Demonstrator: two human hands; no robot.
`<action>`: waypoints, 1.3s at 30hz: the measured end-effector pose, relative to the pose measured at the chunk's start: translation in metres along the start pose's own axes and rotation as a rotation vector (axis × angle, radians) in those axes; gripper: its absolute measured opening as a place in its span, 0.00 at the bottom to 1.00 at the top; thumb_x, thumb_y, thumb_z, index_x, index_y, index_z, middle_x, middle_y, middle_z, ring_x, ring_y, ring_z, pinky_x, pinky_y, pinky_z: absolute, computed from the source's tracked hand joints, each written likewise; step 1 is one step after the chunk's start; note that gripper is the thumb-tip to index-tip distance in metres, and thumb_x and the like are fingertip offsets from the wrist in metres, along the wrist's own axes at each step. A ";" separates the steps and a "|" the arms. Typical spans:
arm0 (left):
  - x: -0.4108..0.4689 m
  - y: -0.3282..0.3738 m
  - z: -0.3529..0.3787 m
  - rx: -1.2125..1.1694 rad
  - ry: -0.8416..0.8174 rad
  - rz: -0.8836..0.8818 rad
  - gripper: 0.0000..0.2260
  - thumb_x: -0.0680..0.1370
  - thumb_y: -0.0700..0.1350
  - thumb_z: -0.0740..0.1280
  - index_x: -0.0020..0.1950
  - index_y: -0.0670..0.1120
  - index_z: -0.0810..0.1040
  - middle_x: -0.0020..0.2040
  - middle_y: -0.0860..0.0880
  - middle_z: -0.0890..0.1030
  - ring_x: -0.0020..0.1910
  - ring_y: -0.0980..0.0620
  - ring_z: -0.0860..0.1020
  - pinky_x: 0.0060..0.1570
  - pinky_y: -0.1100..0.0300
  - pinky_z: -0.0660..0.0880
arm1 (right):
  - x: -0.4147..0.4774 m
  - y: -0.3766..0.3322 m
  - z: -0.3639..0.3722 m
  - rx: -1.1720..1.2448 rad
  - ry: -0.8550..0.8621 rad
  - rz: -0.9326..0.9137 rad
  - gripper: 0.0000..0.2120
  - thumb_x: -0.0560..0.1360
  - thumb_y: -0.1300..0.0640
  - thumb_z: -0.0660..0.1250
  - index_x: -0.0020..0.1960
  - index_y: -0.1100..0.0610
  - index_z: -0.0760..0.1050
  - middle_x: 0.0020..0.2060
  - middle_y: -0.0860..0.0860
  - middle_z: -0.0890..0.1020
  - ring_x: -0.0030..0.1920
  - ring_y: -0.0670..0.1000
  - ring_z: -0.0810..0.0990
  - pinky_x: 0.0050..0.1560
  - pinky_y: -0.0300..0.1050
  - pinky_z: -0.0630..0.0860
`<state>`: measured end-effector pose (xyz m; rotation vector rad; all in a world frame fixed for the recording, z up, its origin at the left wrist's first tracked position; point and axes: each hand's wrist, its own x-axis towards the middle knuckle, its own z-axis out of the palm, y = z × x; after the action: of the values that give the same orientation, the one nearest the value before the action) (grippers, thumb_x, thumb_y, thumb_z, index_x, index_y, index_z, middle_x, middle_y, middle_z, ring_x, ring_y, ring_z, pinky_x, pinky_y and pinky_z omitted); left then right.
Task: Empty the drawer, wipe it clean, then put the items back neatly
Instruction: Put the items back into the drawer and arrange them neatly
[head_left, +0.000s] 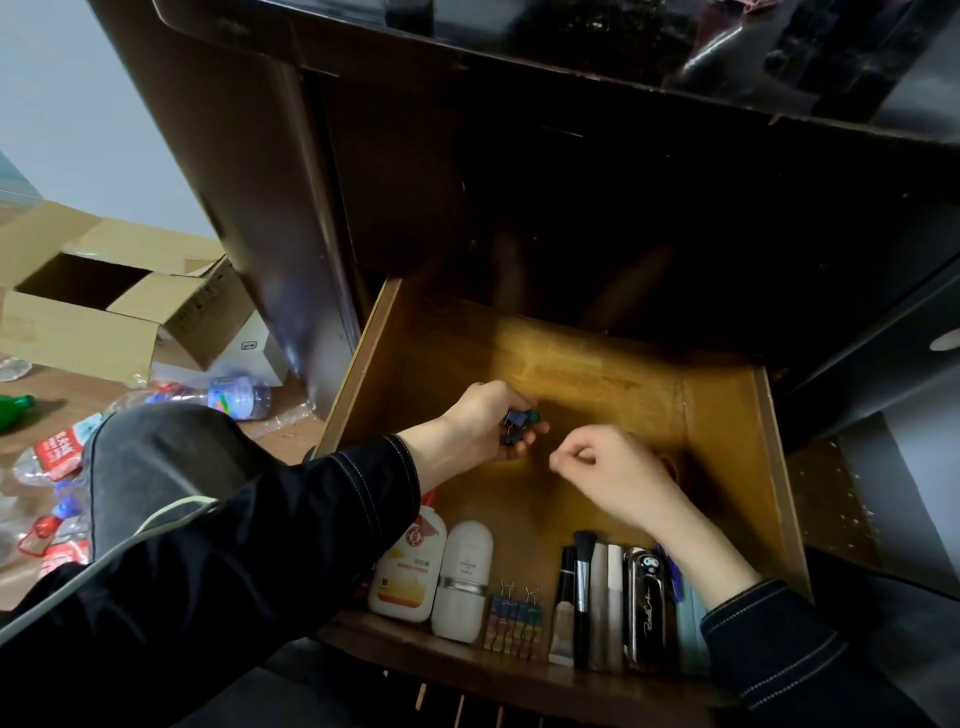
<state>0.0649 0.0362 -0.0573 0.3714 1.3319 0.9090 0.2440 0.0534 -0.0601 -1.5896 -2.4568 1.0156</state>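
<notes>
Clips (514, 423) half hidden in left hand (480, 421); drawer (727, 415) back dark.

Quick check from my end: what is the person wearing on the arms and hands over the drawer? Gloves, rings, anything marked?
Both hands are bare: no gloves, and no rings or watch that I can see on the left hand or the right hand. Both arms wear long dark sleeves with pale contrast stitching in lines near the cuffs: left sleeve, right sleeve. No lettering or logos are visible.

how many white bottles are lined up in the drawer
2: the white bottle with the orange label at the front left, and the plain white bottle right beside it. The left sleeve may hide others.
</notes>
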 end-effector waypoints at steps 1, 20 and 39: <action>0.000 0.000 -0.001 0.019 -0.013 0.008 0.11 0.81 0.37 0.61 0.63 0.38 0.73 0.44 0.40 0.82 0.29 0.52 0.75 0.27 0.62 0.73 | 0.001 0.001 -0.002 0.041 0.081 0.005 0.08 0.80 0.46 0.66 0.47 0.46 0.82 0.45 0.43 0.85 0.51 0.46 0.82 0.43 0.41 0.76; -0.003 0.000 0.005 0.110 -0.203 -0.060 0.12 0.83 0.44 0.61 0.59 0.38 0.76 0.39 0.42 0.80 0.29 0.52 0.75 0.28 0.62 0.71 | 0.001 -0.005 -0.008 0.195 0.389 -0.062 0.04 0.76 0.58 0.73 0.49 0.50 0.81 0.43 0.42 0.81 0.42 0.41 0.78 0.37 0.33 0.71; 0.004 -0.004 0.005 0.280 -0.044 0.166 0.12 0.80 0.47 0.67 0.55 0.38 0.78 0.37 0.42 0.80 0.29 0.49 0.76 0.29 0.60 0.73 | 0.005 0.003 -0.010 0.607 0.276 0.102 0.03 0.76 0.58 0.69 0.46 0.54 0.82 0.34 0.48 0.84 0.31 0.43 0.78 0.28 0.37 0.71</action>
<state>0.0714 0.0377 -0.0614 0.7235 1.4062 0.8458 0.2478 0.0633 -0.0553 -1.5178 -1.6807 1.2889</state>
